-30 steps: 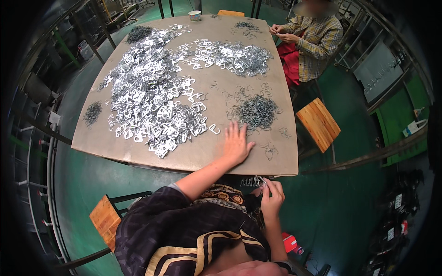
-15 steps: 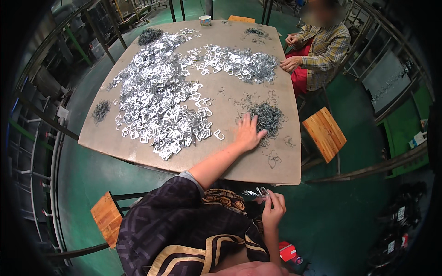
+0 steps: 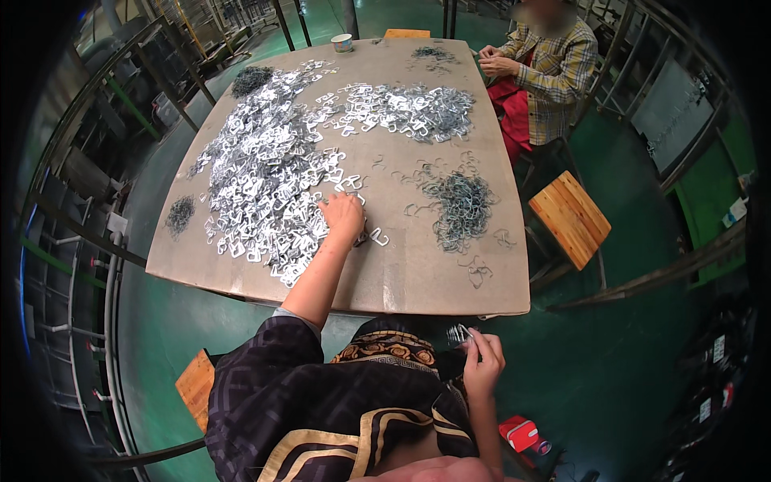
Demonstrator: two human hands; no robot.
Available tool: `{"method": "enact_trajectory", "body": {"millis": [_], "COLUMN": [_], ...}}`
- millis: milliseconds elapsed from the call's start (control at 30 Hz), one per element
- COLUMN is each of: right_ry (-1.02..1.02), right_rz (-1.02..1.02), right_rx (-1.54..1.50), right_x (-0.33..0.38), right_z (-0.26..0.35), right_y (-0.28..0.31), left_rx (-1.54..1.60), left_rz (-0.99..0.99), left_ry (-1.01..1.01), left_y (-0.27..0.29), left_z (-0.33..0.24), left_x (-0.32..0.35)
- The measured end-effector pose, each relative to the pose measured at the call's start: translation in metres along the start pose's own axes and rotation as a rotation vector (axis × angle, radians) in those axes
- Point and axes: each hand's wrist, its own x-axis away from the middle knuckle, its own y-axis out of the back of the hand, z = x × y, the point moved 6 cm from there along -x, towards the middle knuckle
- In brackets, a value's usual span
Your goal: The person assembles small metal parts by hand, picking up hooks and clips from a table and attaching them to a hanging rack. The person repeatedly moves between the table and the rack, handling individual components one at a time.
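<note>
My left hand [image 3: 344, 215] reaches over the table to the right edge of a big pile of flat, bright silver metal hooks [image 3: 269, 153]. Its fingers are bent down onto the hooks, and the fingertips are partly hidden, so what they pinch cannot be made out. Below the table's near edge, over my lap, my right hand [image 3: 484, 361] is closed on a small bunch of silver metal hooks [image 3: 458, 333]. One loose hook [image 3: 379, 236] lies just right of my left hand. Farther right is a heap of thin, dark bent wire clips [image 3: 463, 205].
The brown-topped table [image 3: 393, 281] also bears a second silver pile [image 3: 426, 108], small dark wire heaps [image 3: 181, 215] and a paper cup [image 3: 342, 42]. A co-worker [image 3: 546, 72] sits at the far right, hands together. Wooden stools [image 3: 570, 217] stand around the table.
My left hand has moved left from the dark wire clips to the silver hooks, its fingers now bent. My right hand still holds its bunch. The co-worker's hands have come together.
</note>
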Motion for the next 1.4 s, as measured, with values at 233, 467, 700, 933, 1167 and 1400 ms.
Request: {"method": "enact_trajectory", "body": {"millis": [233,467,700,933,1167,1400], "right_ry": [0.000,0.023,0.021,-0.003,0.002,0.041], "right_rz": [-0.035,-0.026,-0.034,-0.038,0.013,0.048], "right_rx": [0.010,0.046,0.042,0.036,-0.012,-0.019], "right_x": [0.001,0.003,0.002,0.005,0.002,-0.002], "right_z": [0.002,0.000,0.007,0.000,0.003,0.011], "right_y": [0.004,0.006,0.010,0.007,-0.002,-0.012], "left_rx": [0.341,0.287,0.362,0.368,0.092,0.372], "left_rz": [-0.005,0.190,-0.318,0.246,-0.332,-0.298], "left_ry": [-0.280,-0.267,-0.141,-0.274,-0.242,-0.728], "left_y": [-0.010,-0.054,-0.025,-0.023,0.005,0.025], "left_z": [-0.028,-0.091,-0.072,-0.061,-0.027,-0.086], "left_x": [-0.033,-0.060,-0.108,-0.086,0.029,0.111]}}
